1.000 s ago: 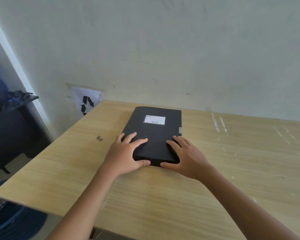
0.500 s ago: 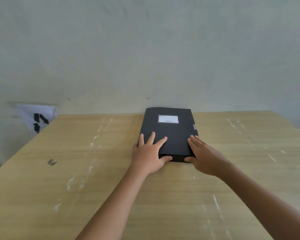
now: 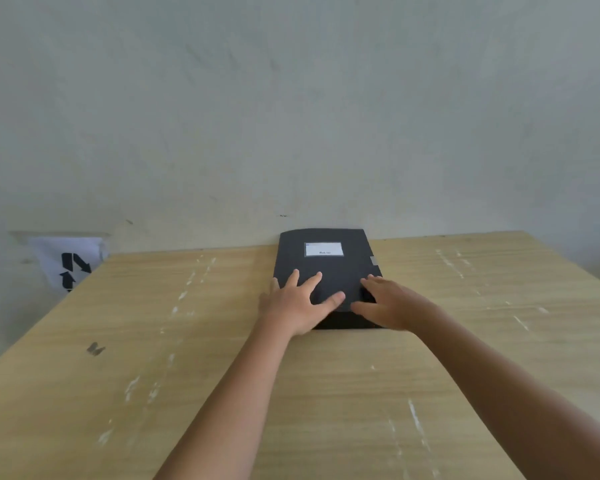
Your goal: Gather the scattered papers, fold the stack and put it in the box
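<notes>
Box (image 3: 327, 268) closed on table (image 3: 187, 341); both hands' spread fingers (image 3: 303, 282) flat on lid.

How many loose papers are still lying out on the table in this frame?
0. The wooden table shows only the closed black box, with the left hand and right hand resting on its lid. Any papers inside the box are hidden.

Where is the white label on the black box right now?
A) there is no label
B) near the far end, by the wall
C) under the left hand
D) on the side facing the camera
B: the white label sits on top of the black box near its far end by the wall, beyond the left hand and right hand.
</notes>
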{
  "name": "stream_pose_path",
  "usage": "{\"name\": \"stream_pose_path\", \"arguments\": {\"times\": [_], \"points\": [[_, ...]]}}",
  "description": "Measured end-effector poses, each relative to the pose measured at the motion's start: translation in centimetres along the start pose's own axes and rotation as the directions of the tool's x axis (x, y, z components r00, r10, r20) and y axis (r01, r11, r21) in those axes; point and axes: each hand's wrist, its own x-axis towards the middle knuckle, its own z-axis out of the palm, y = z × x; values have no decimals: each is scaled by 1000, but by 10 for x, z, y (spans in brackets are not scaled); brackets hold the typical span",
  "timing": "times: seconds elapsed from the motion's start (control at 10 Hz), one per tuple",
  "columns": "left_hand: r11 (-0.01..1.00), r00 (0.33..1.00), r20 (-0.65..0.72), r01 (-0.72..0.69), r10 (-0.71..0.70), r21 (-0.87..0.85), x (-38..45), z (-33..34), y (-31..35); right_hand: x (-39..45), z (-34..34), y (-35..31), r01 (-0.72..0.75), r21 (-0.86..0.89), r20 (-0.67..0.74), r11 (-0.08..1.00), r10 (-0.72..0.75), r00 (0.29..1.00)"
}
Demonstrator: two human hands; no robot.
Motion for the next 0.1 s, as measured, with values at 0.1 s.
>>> {"name": "stream_pose_path", "arguments": {"times": [0.1], "points": [[999,979,-203,8,2,46,-6,-28,4,-3,-32,-17,20,-97,-200,995,-39,979]]}}
